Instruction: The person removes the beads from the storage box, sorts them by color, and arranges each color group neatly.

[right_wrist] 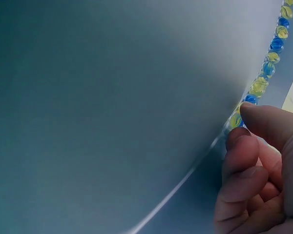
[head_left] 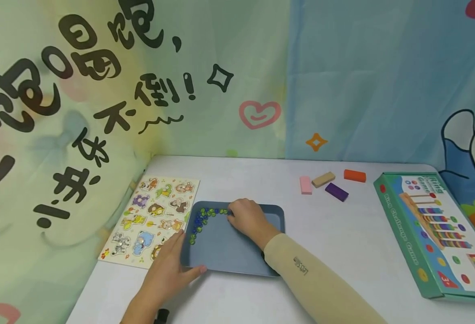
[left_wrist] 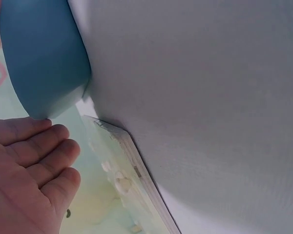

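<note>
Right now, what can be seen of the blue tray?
The tray is a shallow, grey-blue rectangle with rounded corners and a low raised rim, matte like plastic. It lies flat on the white table, beside the animal puzzle board. Blue and yellow-green marbles line its far-left corner and left side in a curved row. The left hand rests against its near-left corner, thumb at the front edge. The right hand reaches inside, fingers at the marbles.
</note>
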Action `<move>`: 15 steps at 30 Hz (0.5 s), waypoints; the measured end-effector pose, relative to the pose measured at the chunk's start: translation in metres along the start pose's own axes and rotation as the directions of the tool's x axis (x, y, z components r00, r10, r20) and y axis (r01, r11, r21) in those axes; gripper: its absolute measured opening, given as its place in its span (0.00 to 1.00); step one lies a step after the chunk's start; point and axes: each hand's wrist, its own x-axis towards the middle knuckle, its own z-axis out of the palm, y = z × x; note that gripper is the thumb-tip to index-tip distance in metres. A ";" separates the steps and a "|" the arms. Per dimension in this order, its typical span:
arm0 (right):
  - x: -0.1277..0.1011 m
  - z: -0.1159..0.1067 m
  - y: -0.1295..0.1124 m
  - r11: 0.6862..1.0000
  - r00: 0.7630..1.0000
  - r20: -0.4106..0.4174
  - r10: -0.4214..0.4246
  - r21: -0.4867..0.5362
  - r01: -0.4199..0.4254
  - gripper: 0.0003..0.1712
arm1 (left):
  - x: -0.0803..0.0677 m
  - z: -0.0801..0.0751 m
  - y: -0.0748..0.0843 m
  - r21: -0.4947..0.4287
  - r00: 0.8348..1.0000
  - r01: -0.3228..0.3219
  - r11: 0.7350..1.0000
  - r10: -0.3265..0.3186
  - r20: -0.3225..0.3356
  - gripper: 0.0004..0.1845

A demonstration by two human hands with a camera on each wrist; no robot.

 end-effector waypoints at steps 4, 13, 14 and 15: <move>-0.002 0.001 0.001 1.000 1.000 0.007 0.002 -0.002 -0.002 0.06 | 0.000 0.001 0.002 -0.004 1.000 -0.011 1.000 0.011 -0.005 0.61; -0.005 -0.009 0.002 0.999 1.000 -0.025 -0.013 0.033 0.014 0.06 | 0.000 -0.001 0.002 -0.001 1.000 -0.001 1.000 0.001 0.019 0.63; -0.006 -0.014 0.001 0.999 0.999 -0.035 -0.014 0.039 0.015 0.05 | 0.000 -0.001 0.001 0.002 1.000 -0.001 1.000 0.001 0.017 0.63; -0.006 -0.020 0.000 0.999 0.999 -0.046 -0.015 0.046 0.017 0.04 | 0.000 -0.001 0.000 0.007 1.000 -0.005 1.000 0.005 0.013 0.63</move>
